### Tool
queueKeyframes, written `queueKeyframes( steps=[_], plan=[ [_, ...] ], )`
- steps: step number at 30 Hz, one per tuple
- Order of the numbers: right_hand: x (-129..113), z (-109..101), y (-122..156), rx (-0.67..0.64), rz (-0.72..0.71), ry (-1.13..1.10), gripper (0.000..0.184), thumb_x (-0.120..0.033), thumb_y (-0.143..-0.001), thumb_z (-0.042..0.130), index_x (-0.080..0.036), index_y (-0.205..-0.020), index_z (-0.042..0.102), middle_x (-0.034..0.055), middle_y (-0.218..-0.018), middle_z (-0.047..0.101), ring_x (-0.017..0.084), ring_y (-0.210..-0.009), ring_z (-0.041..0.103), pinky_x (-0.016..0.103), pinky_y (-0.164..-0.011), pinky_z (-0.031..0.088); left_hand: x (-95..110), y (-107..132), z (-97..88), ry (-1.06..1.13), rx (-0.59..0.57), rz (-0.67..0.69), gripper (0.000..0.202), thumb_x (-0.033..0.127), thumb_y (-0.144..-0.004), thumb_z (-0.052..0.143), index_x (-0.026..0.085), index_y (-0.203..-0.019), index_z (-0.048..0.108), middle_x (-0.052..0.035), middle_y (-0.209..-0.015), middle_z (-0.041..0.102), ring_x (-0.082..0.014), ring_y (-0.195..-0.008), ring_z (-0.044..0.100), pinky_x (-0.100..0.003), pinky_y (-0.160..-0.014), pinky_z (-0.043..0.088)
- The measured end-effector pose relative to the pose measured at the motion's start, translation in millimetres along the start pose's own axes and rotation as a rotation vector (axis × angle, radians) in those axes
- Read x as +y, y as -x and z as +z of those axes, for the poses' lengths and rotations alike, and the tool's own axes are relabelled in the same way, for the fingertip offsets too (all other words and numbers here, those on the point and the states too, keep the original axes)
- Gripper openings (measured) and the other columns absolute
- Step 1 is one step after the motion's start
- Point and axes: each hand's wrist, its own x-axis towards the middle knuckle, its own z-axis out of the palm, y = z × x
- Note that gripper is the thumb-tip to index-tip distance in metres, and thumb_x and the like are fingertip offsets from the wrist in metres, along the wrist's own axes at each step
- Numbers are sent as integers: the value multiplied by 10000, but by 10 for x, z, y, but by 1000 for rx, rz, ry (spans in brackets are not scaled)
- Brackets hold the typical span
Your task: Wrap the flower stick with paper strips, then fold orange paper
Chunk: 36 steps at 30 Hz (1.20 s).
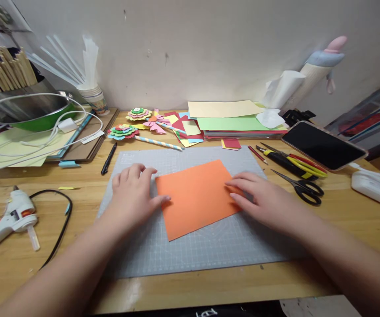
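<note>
An orange sheet of paper (195, 198) lies tilted on a grey cutting mat (190, 246) in the middle of the wooden desk. My left hand (133, 191) rests flat at the sheet's left edge, fingers spread, thumb on the paper. My right hand (259, 198) lies on the sheet's right edge, fingers stretched out and pressing it down. Neither hand holds anything.
Black scissors (300, 187), pencils and a yellow cutter (291, 163) lie right of the mat, by a phone (324, 145). Stacked coloured paper (229, 119) and paper flowers (124, 131) sit behind it. A black pen (108, 159), glue gun (9, 218) and cables are at the left.
</note>
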Motion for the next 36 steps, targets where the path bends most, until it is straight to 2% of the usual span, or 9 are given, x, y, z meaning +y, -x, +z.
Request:
queueKeyframes(
  steps=[8,15,20,25,29,31,34,35,36],
  plan=[
    [101,316,-86,122,14,66,357,-290,-865,514,-217,-1209,575,115,-1201,561,302,-1087,528,496,-926,452,-6,-290,69,135,-158,-81,460,566,-611,694,182,-839,581,-98,-1042,519,-319,-1046,471,-484,-881,359],
    [60,313,-93,119,24,72,353,-278,-877,495,-201,-1212,573,127,-1186,556,306,-1062,516,509,-911,451,18,-97,29,86,-34,16,300,480,-714,662,216,-853,636,-77,-1039,579,-312,-1072,479,-515,-947,282],
    [62,328,-92,149,30,48,349,-283,-867,508,-233,-1205,580,116,-1183,563,305,-1055,527,516,-900,457,6,-31,68,45,-37,-26,550,596,-640,671,173,-983,596,-124,-1082,556,-338,-1058,477,-504,-915,328],
    [83,357,-104,181,69,-16,367,-311,-869,519,-250,-1229,553,110,-1195,554,308,-1085,524,515,-918,452,8,-69,90,125,-84,-71,475,597,-623,671,177,-823,574,-111,-1026,545,-321,-1000,485,-486,-849,376],
    [100,358,-112,184,93,-95,374,-329,-873,518,-236,-1234,536,114,-1197,545,304,-1097,519,515,-930,445,59,-78,36,217,-94,6,297,484,-759,586,189,-720,593,-83,-1016,585,-307,-1013,495,-506,-864,358],
    [84,337,-107,268,115,-184,392,-340,-880,511,-230,-1257,510,121,-1180,539,283,-1055,542,477,-894,473,64,-45,-22,320,26,15,223,390,-822,527,205,-707,577,-50,-966,615,-270,-998,524,-488,-879,367],
    [29,288,-106,425,183,-478,419,-377,-906,479,-242,-1300,443,83,-981,576,215,-810,597,375,-703,528,53,100,-168,455,470,-3,140,300,-855,502,235,-731,514,-14,-898,633,-211,-939,568,-449,-899,403],
    [7,268,-112,421,206,-638,437,-401,-916,451,-254,-1325,398,60,-910,582,198,-719,599,348,-622,527,62,173,-229,459,605,24,112,281,-850,518,249,-743,506,-4,-909,643,-201,-938,573,-448,-916,404],
    [-14,245,-124,379,226,-815,459,-432,-931,401,-267,-1355,342,49,-880,590,191,-660,604,333,-558,520,86,253,-292,433,630,122,72,269,-836,540,268,-767,517,11,-903,661,-196,-920,581,-450,-920,405]
  ],
)
